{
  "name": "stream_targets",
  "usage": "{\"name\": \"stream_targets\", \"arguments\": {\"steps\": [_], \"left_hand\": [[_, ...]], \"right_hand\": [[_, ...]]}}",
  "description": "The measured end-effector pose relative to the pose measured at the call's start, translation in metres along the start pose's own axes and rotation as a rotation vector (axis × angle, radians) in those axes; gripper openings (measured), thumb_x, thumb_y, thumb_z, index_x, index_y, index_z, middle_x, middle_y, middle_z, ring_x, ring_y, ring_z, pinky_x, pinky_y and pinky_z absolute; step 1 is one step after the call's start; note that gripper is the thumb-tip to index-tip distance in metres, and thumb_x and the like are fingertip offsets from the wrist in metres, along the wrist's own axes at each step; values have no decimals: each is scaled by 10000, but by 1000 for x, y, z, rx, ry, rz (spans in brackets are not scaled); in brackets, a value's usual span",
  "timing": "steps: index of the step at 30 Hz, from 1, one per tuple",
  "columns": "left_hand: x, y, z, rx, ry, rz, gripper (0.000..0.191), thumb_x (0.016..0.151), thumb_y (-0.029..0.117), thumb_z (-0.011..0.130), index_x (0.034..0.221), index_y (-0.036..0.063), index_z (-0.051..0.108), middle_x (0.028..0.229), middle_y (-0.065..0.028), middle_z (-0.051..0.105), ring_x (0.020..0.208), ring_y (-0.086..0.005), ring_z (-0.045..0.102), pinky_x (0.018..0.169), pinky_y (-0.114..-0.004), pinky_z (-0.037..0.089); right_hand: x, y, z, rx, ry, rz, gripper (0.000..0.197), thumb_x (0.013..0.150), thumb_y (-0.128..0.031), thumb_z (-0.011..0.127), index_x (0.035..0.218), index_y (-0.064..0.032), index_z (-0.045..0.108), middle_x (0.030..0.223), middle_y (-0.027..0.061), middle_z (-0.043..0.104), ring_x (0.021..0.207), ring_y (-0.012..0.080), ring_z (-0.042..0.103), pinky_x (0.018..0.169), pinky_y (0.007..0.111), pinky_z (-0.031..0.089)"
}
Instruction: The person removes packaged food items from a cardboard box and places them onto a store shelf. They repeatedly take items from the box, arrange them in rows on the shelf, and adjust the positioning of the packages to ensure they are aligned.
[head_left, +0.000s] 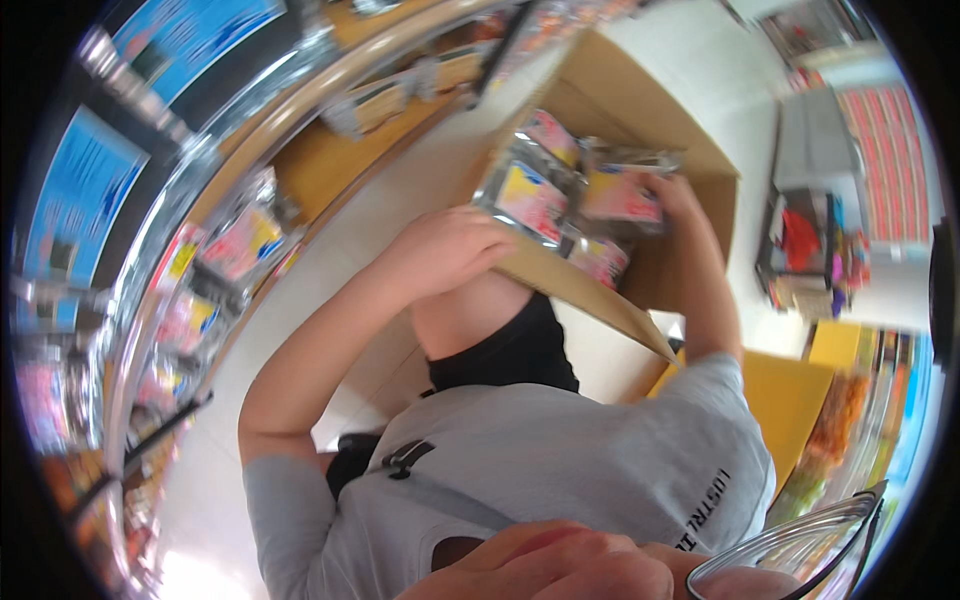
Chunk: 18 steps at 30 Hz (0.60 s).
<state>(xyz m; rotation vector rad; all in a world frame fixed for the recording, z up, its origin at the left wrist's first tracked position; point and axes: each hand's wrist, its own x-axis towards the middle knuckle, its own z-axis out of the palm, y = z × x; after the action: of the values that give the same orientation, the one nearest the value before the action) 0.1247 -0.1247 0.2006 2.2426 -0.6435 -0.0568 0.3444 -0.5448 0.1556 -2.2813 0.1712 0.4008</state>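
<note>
An open cardboard box (645, 97) stands in front of me, tilted in the view. My left hand (457, 247) has its fingers over the near rim of the box, at its left corner. Inside lie several plastic packets with pink and yellow labels, among them a packet (532, 202) near the left wall. My right hand (667, 196) reaches over the right side into the box and grips another such packet (619, 193) at its right end. Blur hides the fingertips of this hand. The box's lower inside is covered by packets.
To the left, a shelf rack with a rounded rail (300, 112) holds similar packets (244, 244). On the right are a black bin (799, 240) with a red item, a yellow surface (780, 420) and shelves of goods (832, 420). Pale floor tiles (300, 300) lie between.
</note>
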Motion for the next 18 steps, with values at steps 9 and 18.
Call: {"name": "stream_targets", "arguments": {"steps": [9,18], "left_hand": [[-73,-13,-37,-249,755,42,917,709,421,820,1426,49,387,1466,-195,374,1347,-329,388,1087,-398,361],[-219,-118,12,-1182,609,-400,664,805,257,771,1333,-9,470,1194,-115,622,1091,-213,606,951,-368,484]], "right_hand": [[-263,-352,18,-1211,-81,-1163,491,749,-212,741,1161,-11,565,929,177,639,832,368,621,729,407,491],[-269,-392,264,-1355,-410,-1404,477,789,-293,675,1172,-26,573,1140,183,617,1053,350,590,853,420,490]]}}
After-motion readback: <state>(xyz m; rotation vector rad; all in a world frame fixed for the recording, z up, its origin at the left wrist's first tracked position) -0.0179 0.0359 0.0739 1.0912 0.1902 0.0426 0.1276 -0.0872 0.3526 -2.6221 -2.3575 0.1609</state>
